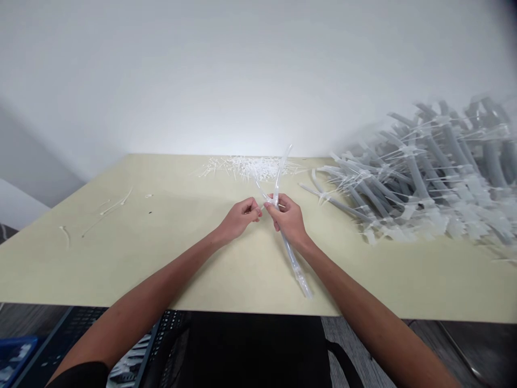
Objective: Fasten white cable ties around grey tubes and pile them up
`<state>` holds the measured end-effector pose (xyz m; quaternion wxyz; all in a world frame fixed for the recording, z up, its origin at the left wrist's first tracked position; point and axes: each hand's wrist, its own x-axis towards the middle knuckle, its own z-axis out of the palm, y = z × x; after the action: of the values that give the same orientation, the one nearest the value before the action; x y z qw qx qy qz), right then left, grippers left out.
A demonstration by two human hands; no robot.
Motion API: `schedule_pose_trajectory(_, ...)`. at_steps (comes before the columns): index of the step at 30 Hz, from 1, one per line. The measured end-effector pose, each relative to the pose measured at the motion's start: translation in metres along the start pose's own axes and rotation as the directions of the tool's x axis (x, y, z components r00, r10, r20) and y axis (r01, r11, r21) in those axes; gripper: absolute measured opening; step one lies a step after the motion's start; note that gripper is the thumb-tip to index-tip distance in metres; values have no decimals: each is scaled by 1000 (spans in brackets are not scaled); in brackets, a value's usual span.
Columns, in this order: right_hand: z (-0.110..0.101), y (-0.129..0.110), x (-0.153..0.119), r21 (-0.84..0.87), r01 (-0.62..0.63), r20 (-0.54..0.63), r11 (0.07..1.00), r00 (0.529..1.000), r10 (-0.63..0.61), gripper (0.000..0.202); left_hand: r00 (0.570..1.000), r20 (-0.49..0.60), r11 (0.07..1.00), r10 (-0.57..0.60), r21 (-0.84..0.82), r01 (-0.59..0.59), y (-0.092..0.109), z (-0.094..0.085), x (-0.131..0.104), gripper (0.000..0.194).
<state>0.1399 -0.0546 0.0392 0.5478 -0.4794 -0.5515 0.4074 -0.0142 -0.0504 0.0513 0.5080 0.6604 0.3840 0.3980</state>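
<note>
My right hand [287,218] is closed around a clear plastic Y-shaped tube [291,250] at its junction. Two thin branches of the tube point up and away, while its thicker stem slants down toward the table's front edge. Just left of the junction is my left hand [241,217], its fingers pinched together on something thin and pale that I cannot make out. Beyond both hands lies a heap of white cable ties [258,167].
A large pile of grey and clear tubes with white ties [416,172] covers the table's right side. Loose ties [109,213] lie at the left on the pale yellow table [169,178]. A wall stands behind. Crates [133,361] sit below the front edge.
</note>
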Motion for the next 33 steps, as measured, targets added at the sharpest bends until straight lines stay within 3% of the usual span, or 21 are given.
schedule_pose_trajectory(9, -5, 7, 5, -7, 4, -3, 1000, 1000, -4, 30, 998, 21, 997, -67, -33, 68, 0, 0, -4, 17)
schedule_pose_trajectory(15, -6, -5, -1, -10, 56, 4, 998, 998, -56, 35, 997, 19, 996, -74, -39, 75, 4, -4, -5, 23)
schedule_pose_trajectory(21, 3, -13, -11, -26, 91, 107, 996, 990, -87, 39, 1000, -18, 989, -19, -146, 16, 4, 3, 2, 29)
schedule_pose_trajectory(28, 4, -14, -7, 206, -99, 136, 974, 988, 71, 44, 996, -79, 991, 48, -118, -57, -1, 8, 1, 29)
schedule_pose_trajectory(33, -3, -14, -1, 415, -187, 172, 890, 977, 125, 39, 996, 84, 997, -38, -59, 43, -2, 3, 0, 41)
